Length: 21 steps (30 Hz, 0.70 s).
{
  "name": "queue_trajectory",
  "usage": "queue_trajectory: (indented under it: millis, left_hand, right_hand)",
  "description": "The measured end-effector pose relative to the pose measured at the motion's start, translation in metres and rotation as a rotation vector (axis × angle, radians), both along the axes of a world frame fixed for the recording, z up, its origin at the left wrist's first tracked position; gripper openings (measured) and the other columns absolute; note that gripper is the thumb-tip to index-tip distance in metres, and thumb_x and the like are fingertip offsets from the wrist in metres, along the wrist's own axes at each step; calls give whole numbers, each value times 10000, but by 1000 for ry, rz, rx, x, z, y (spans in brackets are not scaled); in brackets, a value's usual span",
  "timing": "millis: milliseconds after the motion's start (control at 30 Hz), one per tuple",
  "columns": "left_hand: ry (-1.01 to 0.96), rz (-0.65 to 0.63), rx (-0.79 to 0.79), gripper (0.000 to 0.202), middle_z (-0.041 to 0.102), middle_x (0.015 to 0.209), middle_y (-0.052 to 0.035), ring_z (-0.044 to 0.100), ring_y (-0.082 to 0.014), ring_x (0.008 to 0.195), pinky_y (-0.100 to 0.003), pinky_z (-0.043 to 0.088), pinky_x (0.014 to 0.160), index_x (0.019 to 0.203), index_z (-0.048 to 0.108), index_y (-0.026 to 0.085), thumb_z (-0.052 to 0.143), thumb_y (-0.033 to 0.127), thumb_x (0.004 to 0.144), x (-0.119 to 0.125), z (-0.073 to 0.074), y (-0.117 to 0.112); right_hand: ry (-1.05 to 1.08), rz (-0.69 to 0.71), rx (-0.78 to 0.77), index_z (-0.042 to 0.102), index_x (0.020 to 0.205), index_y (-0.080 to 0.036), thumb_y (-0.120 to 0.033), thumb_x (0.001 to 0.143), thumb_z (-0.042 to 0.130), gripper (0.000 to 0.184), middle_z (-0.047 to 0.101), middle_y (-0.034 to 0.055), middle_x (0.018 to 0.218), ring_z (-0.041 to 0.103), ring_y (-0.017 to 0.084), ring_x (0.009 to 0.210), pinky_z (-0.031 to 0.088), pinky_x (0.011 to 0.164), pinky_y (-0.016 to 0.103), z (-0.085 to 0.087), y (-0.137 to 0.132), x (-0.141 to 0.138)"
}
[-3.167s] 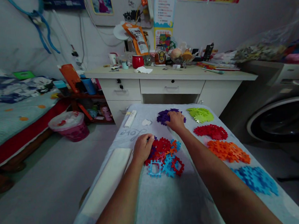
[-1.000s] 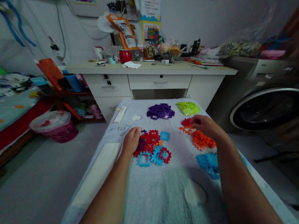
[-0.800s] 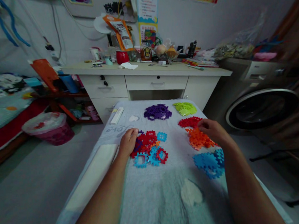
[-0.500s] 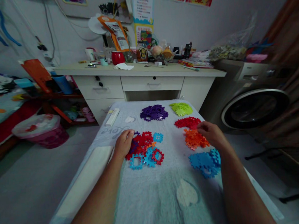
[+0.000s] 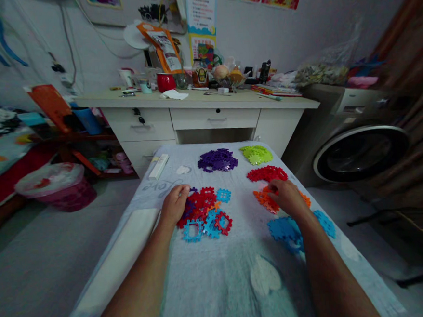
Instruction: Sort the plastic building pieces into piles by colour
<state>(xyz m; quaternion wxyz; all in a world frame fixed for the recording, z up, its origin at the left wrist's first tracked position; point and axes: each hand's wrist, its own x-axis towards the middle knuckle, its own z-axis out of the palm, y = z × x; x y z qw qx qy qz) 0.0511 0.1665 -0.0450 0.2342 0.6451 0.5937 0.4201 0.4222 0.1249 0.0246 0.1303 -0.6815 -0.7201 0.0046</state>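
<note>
My left hand (image 5: 174,204) rests at the left edge of a mixed heap of toothed, interlocking plastic pieces (image 5: 202,202), mostly red with some blue, purple and orange. Its fingers are curled together, and anything inside them is hidden. My right hand (image 5: 285,195) is over the pile of orange pieces (image 5: 263,200), its fingers bent down at the pieces; whether one is pinched cannot be made out. Just beyond it is a pile of red pieces (image 5: 266,173). Nearer me, blue pieces (image 5: 283,228) lie partly under my right forearm.
Farther back on the cloth-covered table (image 5: 220,278) are purple pieces (image 5: 218,160) and lime-green pieces (image 5: 256,154). A long white box (image 5: 159,167) lies at the back left. A cluttered white desk (image 5: 216,117) stands behind, with a washing machine (image 5: 358,133) to the right.
My right hand has moved left and slightly nearer me, from the right side of the orange pile to over it. Orange pieces now show on both sides of it. My left hand stays put.
</note>
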Motion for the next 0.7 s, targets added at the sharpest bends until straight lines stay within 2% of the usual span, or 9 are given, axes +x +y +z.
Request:
queue_trajectory:
  millis: [167, 333, 433, 500, 567, 700]
  left_hand:
    - [-4, -8, 13, 468, 693, 1108, -85, 609, -239, 1090, -379, 432, 1009, 1021, 670, 189, 386, 539, 894, 0, -1, 0]
    - [2, -3, -1, 471, 691, 1106, -90, 609, -242, 1088, -379, 431, 1006, 1026, 668, 183, 385, 535, 889, 0, 1, 0]
    - [4, -4, 0, 467, 692, 1103, -83, 609, -237, 1085, -372, 431, 1007, 1027, 666, 189, 384, 536, 890, 0, 1, 0]
    - [5, -5, 1, 465, 692, 1103, -81, 608, -235, 1084, -371, 431, 1007, 1027, 665, 191, 384, 536, 892, 0, 1, 0]
    - [8, -4, 1, 460, 693, 1098, -80, 609, -234, 1079, -373, 433, 1006, 1024, 665, 192, 387, 534, 892, 0, 1, -1]
    - [9, -2, 2, 448, 695, 1098, -83, 611, -237, 1076, -384, 435, 1005, 1014, 669, 192, 394, 525, 895, 0, 2, -1]
  right_hand:
    - [63, 1, 30, 661, 829, -171, -203, 791, 569, 104, 687, 63, 839, 592, 176, 764, 381, 691, 265, 12, 3, 20]
    - [78, -154, 49, 687, 851, -175, -182, 793, 549, 150, 697, 62, 832, 611, 170, 741, 400, 665, 257, 26, 18, 47]
    - [57, -208, 0, 701, 850, -180, -178, 784, 558, 158, 700, 55, 813, 616, 171, 722, 409, 645, 257, 23, 34, 62]
    - [42, -212, -26, 709, 901, -177, -189, 781, 581, 176, 710, 69, 882, 634, 182, 760, 434, 672, 264, 16, 47, 71]
    - [34, -210, -49, 698, 1016, -158, -212, 775, 625, 257, 707, 103, 998, 651, 199, 826, 464, 726, 277, 10, 60, 78]
    - [34, -202, -162, 573, 1279, -114, -271, 708, 752, 619, 642, 181, 1184, 654, 242, 973, 495, 808, 299, 1, 81, 87]
